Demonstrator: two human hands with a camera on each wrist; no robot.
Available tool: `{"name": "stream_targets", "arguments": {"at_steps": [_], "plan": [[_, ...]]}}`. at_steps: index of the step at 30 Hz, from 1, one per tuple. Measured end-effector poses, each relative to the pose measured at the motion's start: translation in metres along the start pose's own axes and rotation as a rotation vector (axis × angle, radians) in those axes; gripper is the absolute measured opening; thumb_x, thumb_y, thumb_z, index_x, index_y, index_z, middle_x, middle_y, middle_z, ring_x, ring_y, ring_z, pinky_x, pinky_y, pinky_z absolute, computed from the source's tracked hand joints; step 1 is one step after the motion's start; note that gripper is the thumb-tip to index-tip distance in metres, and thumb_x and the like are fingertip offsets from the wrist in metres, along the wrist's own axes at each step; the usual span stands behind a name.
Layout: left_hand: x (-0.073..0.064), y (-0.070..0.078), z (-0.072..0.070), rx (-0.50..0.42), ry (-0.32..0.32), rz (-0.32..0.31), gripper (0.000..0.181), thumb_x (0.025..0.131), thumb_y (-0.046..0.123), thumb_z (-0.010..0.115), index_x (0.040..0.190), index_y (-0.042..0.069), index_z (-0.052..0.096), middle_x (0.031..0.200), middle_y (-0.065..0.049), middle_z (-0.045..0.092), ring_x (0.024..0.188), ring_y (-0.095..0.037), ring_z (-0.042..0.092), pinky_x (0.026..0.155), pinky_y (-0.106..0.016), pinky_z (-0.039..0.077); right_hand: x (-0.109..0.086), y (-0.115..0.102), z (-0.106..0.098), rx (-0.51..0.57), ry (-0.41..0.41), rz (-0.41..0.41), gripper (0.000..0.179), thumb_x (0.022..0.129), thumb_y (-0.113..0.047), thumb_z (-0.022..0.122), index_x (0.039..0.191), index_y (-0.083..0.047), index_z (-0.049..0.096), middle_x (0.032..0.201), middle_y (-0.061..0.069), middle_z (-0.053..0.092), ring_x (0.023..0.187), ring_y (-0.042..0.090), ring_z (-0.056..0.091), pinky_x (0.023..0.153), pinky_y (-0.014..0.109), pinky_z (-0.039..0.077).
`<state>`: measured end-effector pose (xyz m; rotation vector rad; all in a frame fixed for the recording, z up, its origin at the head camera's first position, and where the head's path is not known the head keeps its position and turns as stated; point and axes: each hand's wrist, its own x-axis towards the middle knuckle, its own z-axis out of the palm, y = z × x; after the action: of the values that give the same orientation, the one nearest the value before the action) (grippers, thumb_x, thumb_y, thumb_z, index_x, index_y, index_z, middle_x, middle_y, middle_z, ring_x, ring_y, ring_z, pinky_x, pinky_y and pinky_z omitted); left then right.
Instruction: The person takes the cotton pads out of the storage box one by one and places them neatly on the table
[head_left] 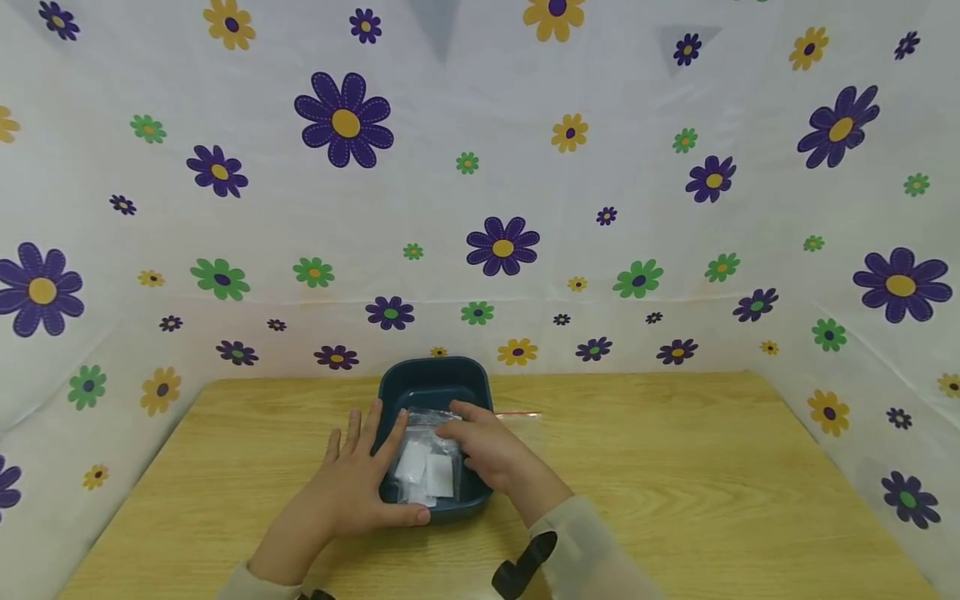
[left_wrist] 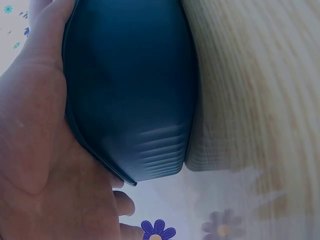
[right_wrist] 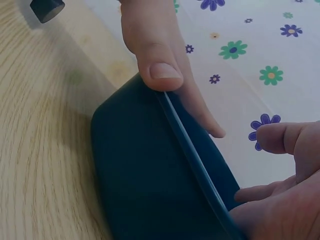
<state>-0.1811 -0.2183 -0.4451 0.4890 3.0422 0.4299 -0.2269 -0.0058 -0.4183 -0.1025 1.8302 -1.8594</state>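
Observation:
A dark teal tub stands on the table, with clear plastic bags of white packets inside it. My left hand lies along the tub's left and near rim, fingers spread and straight, the thumb over the near edge. The left wrist view shows its palm against the tub's outer wall. From the right side my right hand reaches over the rim above the bags. In the right wrist view its digits stand apart, with nothing visible between them; whether it touches a bag is hidden.
On the wooden table, just right of the tub, lies a clear bag edge with a red strip. Flower-printed cloth encloses the back and sides. Black straps sit at the wrists.

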Motion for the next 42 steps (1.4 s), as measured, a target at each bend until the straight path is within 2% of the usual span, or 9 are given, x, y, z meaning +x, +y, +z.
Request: {"name": "stream_targets", "arguments": {"at_steps": [7,14,21,25,29,33,36,39,42], "plan": [[0.001,0.000,-0.002,-0.003,0.010,-0.005,0.127,0.065,0.092,0.057,0.161,0.017,0.019,0.166,-0.024,-0.001,0.148,-0.055,-0.001,0.113,-0.075,0.009,0.004,0.000,0.007,0.041,0.022,0.029,0.074,0.093,-0.015,0.062,0.156,0.000,0.026,0.158,0.024,0.031,0.143,0.047,0.033,0.111,0.064,0.032],[-0.001,0.001,-0.005,-0.001,0.007,-0.004,0.127,0.065,0.092,0.057,0.161,0.016,0.019,0.165,-0.025,0.000,0.147,-0.056,0.000,0.112,-0.075,0.009,0.007,0.002,0.010,-0.015,0.024,0.010,0.070,0.093,-0.014,0.063,0.154,-0.002,0.033,0.146,0.020,0.049,0.128,0.036,0.052,0.101,0.055,0.044],[-0.001,-0.001,-0.005,-0.014,0.008,0.007,0.126,0.067,0.090,0.058,0.161,0.017,0.017,0.166,-0.024,-0.002,0.148,-0.056,-0.001,0.112,-0.076,0.008,0.007,0.008,0.016,-0.215,0.003,-0.113,0.058,0.096,-0.011,0.060,0.150,0.000,0.040,0.130,0.016,0.062,0.104,0.025,0.065,0.088,0.046,0.056],[-0.001,-0.004,-0.002,-0.001,0.018,0.011,0.127,0.067,0.091,0.057,0.161,0.016,0.017,0.166,-0.024,-0.001,0.147,-0.056,0.000,0.111,-0.076,0.008,0.002,0.009,0.020,-0.484,0.016,-0.182,0.062,0.095,-0.015,0.065,0.150,0.000,0.041,0.117,0.010,0.071,0.088,0.014,0.070,0.075,0.033,0.059],[-0.001,-0.004,-0.001,-0.010,0.016,0.014,0.126,0.067,0.090,0.057,0.161,0.016,0.018,0.166,-0.024,-0.001,0.147,-0.056,-0.001,0.111,-0.077,0.007,-0.004,0.008,0.022,-0.742,0.074,-0.252,0.041,0.093,-0.016,0.068,0.131,-0.002,0.064,0.094,0.001,0.077,0.069,0.005,0.067,0.063,0.025,0.055],[-0.001,-0.003,-0.001,-0.014,0.012,0.012,0.126,0.068,0.089,0.058,0.161,0.016,0.017,0.166,-0.024,-0.001,0.147,-0.056,-0.001,0.111,-0.077,0.007,-0.008,0.005,0.020,-0.853,0.136,-0.334,0.019,0.091,-0.011,0.067,0.107,-0.009,0.077,0.081,-0.004,0.074,0.062,0.002,0.060,0.057,0.022,0.050],[-0.001,-0.002,-0.002,-0.004,0.014,0.010,0.127,0.067,0.091,0.057,0.161,0.017,0.016,0.166,-0.024,-0.001,0.147,-0.056,0.000,0.111,-0.076,0.007,-0.010,0.003,0.014,-0.921,0.220,-0.395,0.017,0.091,-0.011,0.066,0.103,-0.012,0.079,0.079,-0.006,0.072,0.062,0.002,0.056,0.055,0.020,0.048],[0.000,-0.002,-0.001,0.002,0.013,0.008,0.128,0.066,0.092,0.056,0.162,0.018,0.014,0.166,-0.024,-0.001,0.148,-0.056,0.000,0.112,-0.076,0.007,-0.013,0.002,0.003,-0.900,0.310,-0.420,0.017,0.091,-0.013,0.066,0.104,-0.014,0.078,0.080,-0.007,0.071,0.064,0.005,0.055,0.056,0.021,0.048],[-0.001,-0.001,-0.002,0.002,-0.004,-0.001,0.128,0.066,0.092,0.056,0.162,0.018,0.014,0.166,-0.024,-0.002,0.148,-0.056,-0.001,0.112,-0.076,0.005,-0.018,0.002,-0.010,-0.693,0.301,-0.403,0.015,0.093,-0.015,0.065,0.103,-0.013,0.076,0.083,-0.004,0.069,0.067,0.009,0.058,0.059,0.023,0.053]]}}
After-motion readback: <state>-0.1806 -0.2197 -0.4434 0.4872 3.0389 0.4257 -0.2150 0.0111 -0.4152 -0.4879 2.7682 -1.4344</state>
